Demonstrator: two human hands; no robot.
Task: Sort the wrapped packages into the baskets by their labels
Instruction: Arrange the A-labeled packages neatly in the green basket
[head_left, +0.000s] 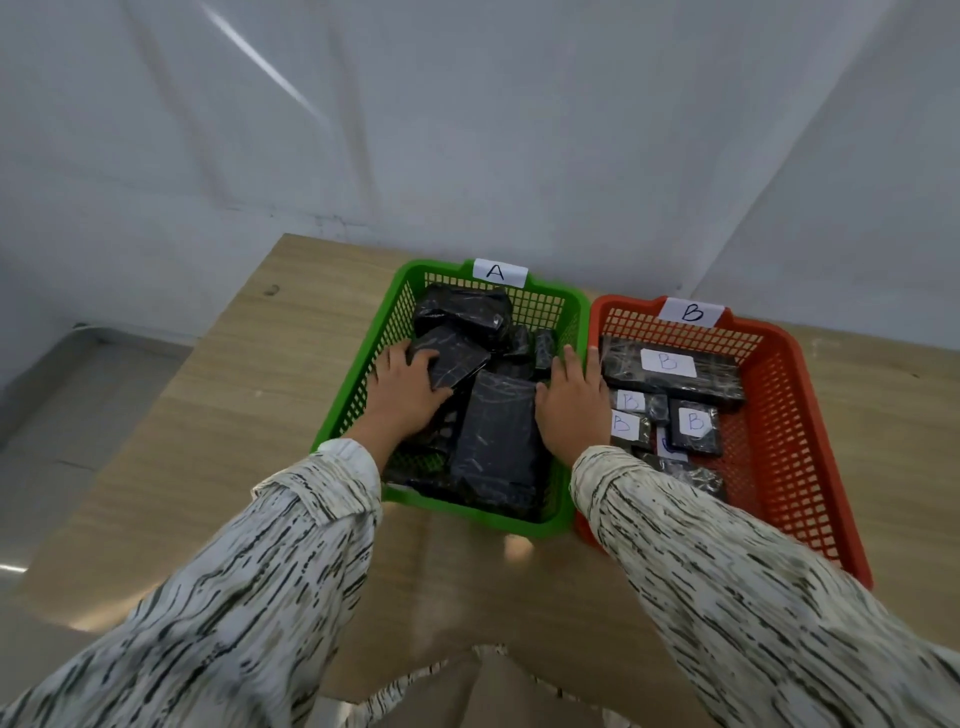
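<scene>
— Two baskets on the table (218, 415), side by side and touching, near its far edge. Green basket (363, 395) on the left with an "A" card (500, 272) on its far rim; orange basket (800, 467) on the right with a "B" card (692, 312).

— Contents?

— Green one holds a heap of black wrapped packages, no labels facing up. Largest is a long package (498, 441) lying from the middle toward the near wall. Orange one holds a long labelled package (670, 371) across the far half, "B" sticker up, and several smaller "B" packages (695, 425) in the near left corner.

— Hands?

— Both in the green basket. Left hand (402, 392) lies palm down by the left wall, fingers spread over the edge of a flat package (452, 358); resting or gripping, cannot tell. Right hand (574, 405) is open, flat, fingers pointing away, along the right wall just beside the long package, grasping nothing. Striped sleeves (260, 571) cover both arms to the wrists.
</scene>
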